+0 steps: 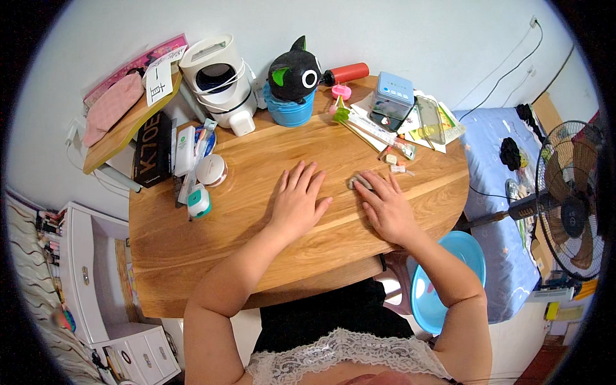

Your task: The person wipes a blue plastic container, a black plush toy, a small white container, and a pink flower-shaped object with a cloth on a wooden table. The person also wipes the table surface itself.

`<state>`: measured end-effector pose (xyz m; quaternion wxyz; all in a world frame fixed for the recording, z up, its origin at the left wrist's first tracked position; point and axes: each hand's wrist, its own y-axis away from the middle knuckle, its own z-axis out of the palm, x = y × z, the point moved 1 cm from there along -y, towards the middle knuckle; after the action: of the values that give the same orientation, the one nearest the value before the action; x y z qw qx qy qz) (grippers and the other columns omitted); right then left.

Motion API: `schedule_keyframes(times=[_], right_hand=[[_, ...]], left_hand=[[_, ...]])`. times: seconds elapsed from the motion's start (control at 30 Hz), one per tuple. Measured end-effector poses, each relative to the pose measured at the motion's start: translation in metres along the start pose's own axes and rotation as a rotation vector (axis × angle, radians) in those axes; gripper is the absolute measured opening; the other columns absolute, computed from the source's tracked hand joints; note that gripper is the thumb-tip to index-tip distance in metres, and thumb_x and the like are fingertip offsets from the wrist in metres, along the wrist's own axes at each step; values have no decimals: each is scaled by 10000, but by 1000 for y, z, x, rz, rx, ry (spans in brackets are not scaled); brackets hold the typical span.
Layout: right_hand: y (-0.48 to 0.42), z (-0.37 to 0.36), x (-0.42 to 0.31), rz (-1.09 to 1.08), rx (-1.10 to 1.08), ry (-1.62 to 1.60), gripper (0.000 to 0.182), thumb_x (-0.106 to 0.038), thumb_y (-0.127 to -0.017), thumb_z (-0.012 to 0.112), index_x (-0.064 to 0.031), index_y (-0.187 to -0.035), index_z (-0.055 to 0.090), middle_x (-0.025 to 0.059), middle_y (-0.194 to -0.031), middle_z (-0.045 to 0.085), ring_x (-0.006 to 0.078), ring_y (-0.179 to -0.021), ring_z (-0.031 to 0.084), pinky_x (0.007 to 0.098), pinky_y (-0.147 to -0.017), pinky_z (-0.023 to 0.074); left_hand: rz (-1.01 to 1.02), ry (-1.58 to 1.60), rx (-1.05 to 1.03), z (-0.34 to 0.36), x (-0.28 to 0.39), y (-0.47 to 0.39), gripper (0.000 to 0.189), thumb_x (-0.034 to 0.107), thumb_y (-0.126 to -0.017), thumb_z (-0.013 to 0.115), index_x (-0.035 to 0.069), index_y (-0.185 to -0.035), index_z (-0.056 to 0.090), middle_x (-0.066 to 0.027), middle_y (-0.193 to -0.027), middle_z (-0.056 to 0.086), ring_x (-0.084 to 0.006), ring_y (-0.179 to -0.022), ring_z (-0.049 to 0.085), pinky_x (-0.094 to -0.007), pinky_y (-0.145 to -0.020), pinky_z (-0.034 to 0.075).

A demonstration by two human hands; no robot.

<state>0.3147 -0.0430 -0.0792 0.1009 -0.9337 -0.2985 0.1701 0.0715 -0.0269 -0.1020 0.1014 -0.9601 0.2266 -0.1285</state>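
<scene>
My left hand (298,202) lies palm down on the wooden table (240,245), fingers spread, with nothing in it. To its right, my right hand (387,207) is also palm down. Its index and middle fingertips touch a small grey lump (355,183), partly hidden beneath them; its material is unclear. Beyond that hand lie a small pale block (391,159) and a little white piece (398,169). Left of my left hand are a round lidded jar (211,170) and a white and teal case (199,201).
At the back stand a white rounded device (221,86), a black cat plush (294,74) in a blue pot (291,110), a red hand pump (349,73) and a blue tin (393,94) on papers. A blue basin (447,284) and a fan (572,202) are at the right.
</scene>
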Motion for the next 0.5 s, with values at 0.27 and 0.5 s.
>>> schedule_keyframes(times=[0.27, 0.5], right_hand=[[39, -20, 30, 124, 10, 92, 518, -128, -903, 618, -119, -1416, 551, 125, -1503, 463, 321, -1399, 436, 561, -1194, 265], [36, -22, 27, 163, -31, 116, 530, -142, -905, 623, -112, -1427, 539, 129, -1522, 443, 332, -1423, 407, 550, -1198, 271]], left_hand=[[-9, -15, -44, -3, 1, 0, 605, 447, -990, 558, 51, -1443, 498, -150, -1572, 374, -336, -1484, 282, -529, -1216, 217], [-18, -2, -52, -1, 3, -1, 611, 443, -989, 559, 51, -1453, 487, -140, -1583, 370, -352, -1497, 258, -539, -1217, 208]])
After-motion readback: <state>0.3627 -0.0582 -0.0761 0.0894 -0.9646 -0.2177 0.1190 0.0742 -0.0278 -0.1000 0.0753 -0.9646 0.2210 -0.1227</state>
